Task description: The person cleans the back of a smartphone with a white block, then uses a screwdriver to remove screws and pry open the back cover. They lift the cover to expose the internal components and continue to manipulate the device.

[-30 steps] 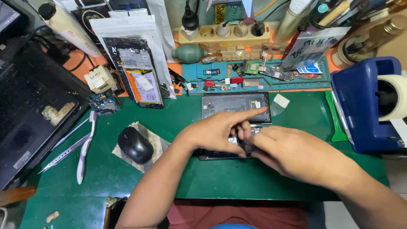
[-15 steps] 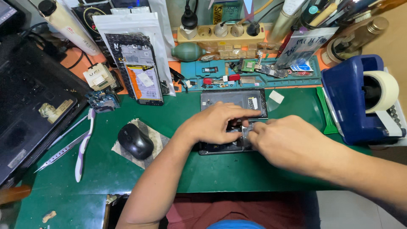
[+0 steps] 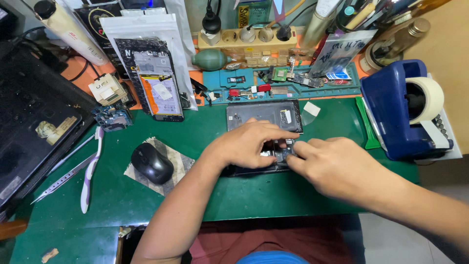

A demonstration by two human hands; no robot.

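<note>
Dark opened phone (image 3: 264,117) lies lengthwise away (back exposed); both hands' fingers (image 3: 288,151) pinch its lower parts

Open green mat (image 3: 273,195) in front and left of the phone (image 3: 264,116); blocked by mouse (image 3: 152,163) left, tape dispenser (image 3: 403,110) right, parts tray (image 3: 283,85) behind.

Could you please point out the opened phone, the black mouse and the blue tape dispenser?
Opened phone (image 3: 264,116): head view, on its bare upper back panel.
Black mouse (image 3: 152,163): head view, middle of its top.
Blue tape dispenser (image 3: 388,115): head view, on its blue side wall.
</note>
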